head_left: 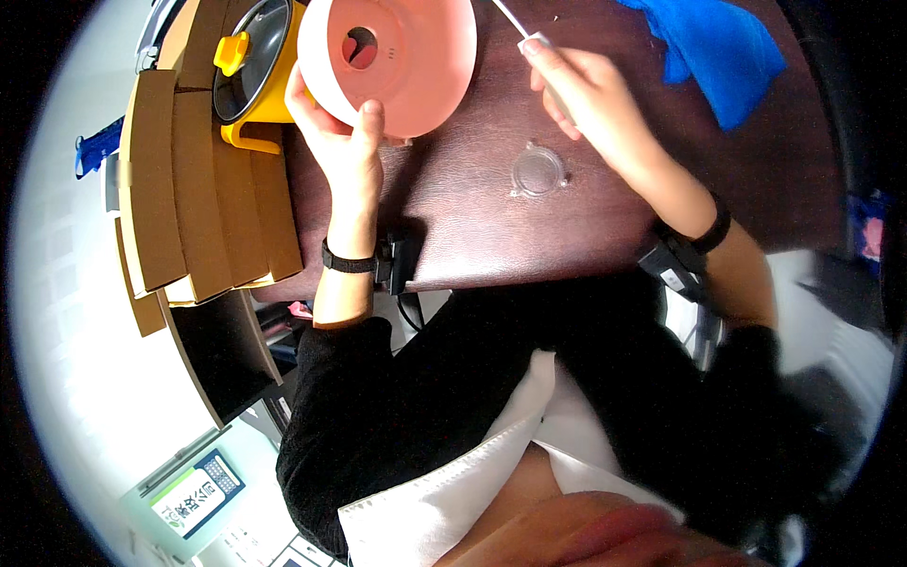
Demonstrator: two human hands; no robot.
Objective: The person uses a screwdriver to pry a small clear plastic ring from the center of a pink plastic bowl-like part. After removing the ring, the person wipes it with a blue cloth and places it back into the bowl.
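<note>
Head view: left hand (345, 142) grips one round pink plastic lid (392, 57) by its lower rim, tilted above the dark brown wooden tabletop (472, 227). Right hand (590, 99) pinches one thin white stick (529, 33) between its fingertips. One small clear round plastic cap (538, 172) lies flat between the hands. Risk: the one-handed rim grip may let the lid slip onto the one yellow pot (255, 66) beside it. One blue cloth (713, 52), far right

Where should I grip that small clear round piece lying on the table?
Take the clear round piece by its outer rim, coming straight down from above. It lies flat on the dark table, apart from both hands, with bare surface all around, so opposite edges are probably easiest to pinch.
</note>
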